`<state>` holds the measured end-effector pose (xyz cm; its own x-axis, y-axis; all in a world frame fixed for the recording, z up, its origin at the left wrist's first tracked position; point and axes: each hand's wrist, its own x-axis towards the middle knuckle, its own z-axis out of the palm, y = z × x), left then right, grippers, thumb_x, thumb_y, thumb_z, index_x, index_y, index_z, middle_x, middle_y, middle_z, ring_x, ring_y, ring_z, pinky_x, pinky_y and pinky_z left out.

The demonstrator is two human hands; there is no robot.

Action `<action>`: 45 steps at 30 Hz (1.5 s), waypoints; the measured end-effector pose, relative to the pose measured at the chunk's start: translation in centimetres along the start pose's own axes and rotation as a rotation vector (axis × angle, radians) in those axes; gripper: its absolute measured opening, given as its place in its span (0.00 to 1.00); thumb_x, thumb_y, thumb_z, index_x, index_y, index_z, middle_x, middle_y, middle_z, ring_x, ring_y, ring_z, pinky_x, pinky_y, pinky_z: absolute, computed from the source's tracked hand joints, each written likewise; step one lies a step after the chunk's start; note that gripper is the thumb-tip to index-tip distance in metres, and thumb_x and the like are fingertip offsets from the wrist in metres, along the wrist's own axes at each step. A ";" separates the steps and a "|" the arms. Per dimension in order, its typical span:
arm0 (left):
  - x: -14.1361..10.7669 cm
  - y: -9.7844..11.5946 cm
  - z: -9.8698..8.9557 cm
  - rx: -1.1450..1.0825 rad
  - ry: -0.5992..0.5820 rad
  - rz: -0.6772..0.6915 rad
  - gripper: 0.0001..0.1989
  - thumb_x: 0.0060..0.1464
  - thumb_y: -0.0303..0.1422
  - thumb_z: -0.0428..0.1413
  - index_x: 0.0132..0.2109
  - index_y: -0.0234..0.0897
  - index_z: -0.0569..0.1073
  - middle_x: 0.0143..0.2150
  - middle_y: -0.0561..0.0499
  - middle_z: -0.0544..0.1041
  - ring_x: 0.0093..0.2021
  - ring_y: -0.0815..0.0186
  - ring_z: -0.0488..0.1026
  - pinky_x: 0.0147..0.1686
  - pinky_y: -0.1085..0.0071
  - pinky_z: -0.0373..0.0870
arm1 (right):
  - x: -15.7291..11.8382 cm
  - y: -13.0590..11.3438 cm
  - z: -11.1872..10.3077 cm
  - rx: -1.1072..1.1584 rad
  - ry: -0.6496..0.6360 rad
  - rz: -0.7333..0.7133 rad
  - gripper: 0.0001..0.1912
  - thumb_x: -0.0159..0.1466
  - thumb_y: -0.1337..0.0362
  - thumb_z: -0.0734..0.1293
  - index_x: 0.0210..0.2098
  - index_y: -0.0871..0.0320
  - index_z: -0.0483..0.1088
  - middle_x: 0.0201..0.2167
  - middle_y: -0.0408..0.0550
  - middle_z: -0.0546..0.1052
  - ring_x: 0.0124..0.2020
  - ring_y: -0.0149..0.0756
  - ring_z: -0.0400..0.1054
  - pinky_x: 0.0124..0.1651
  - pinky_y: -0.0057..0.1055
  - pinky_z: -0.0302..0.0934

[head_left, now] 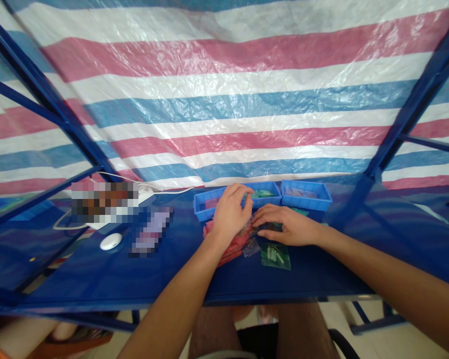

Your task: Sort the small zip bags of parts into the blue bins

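Note:
My left hand (231, 212) is over the front of a long blue bin (209, 203), with its fingers curved to the right and the thumb apart from them. Below it lies a pile of red plastic bags (232, 251). My right hand (290, 227) reaches in from the right over the small bags, thumb and fingers apart, fingertips close to the pile. Whether they touch a bag is hard to tell. Just below it a green bag (276, 256) with pale slim pieces inside lies flat, beside a small clear bag (251, 247).
A second blue bin (307, 195) holding clear bags stands at the back right. On the left of the blue table (172, 279) are a round white case (111, 242), a blurred-out flat item (151, 232) and a white cable (172, 191). Blue metal posts frame both sides.

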<state>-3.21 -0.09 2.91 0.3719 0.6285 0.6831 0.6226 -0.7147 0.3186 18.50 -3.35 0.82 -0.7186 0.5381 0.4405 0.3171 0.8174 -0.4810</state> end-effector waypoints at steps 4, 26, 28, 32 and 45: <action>0.0 0.2 0.0 -0.001 -0.012 0.006 0.10 0.66 0.25 0.53 0.48 0.39 0.78 0.48 0.47 0.80 0.53 0.58 0.75 0.56 0.60 0.74 | 0.0 -0.2 0.1 0.026 -0.019 -0.038 0.15 0.72 0.60 0.70 0.57 0.49 0.78 0.54 0.50 0.82 0.61 0.45 0.73 0.66 0.46 0.65; 0.0 0.1 0.1 -0.010 -0.038 0.000 0.10 0.66 0.26 0.53 0.48 0.39 0.78 0.48 0.47 0.80 0.52 0.59 0.76 0.55 0.61 0.76 | 0.2 -0.2 0.3 -0.010 -0.042 -0.035 0.15 0.72 0.60 0.69 0.57 0.51 0.79 0.53 0.50 0.83 0.59 0.45 0.72 0.65 0.45 0.65; 0.0 0.1 0.1 -0.019 -0.032 -0.004 0.10 0.67 0.26 0.52 0.48 0.39 0.78 0.48 0.47 0.80 0.52 0.59 0.76 0.55 0.61 0.76 | 0.2 -0.1 0.1 -0.013 -0.020 -0.021 0.14 0.72 0.59 0.70 0.55 0.51 0.80 0.52 0.49 0.84 0.57 0.45 0.73 0.64 0.45 0.65; 0.1 0.2 0.1 -0.032 -0.031 -0.005 0.11 0.67 0.26 0.52 0.48 0.39 0.78 0.48 0.47 0.80 0.52 0.59 0.77 0.55 0.61 0.76 | 0.1 -0.1 -0.5 -0.023 0.027 -0.013 0.12 0.72 0.60 0.70 0.53 0.51 0.81 0.50 0.49 0.84 0.55 0.45 0.75 0.64 0.47 0.65; 0.0 0.0 0.2 -0.042 -0.029 -0.008 0.11 0.66 0.26 0.53 0.49 0.39 0.79 0.48 0.47 0.80 0.52 0.59 0.77 0.55 0.61 0.76 | -0.3 0.8 -2.2 -0.252 0.167 0.104 0.13 0.74 0.58 0.65 0.37 0.53 0.80 0.36 0.51 0.83 0.41 0.47 0.75 0.50 0.46 0.68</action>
<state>-3.07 0.03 2.78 0.3870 0.6423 0.6616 0.5967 -0.7215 0.3514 20.37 -2.39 1.95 -0.5692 0.6306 0.5276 0.5417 0.7704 -0.3364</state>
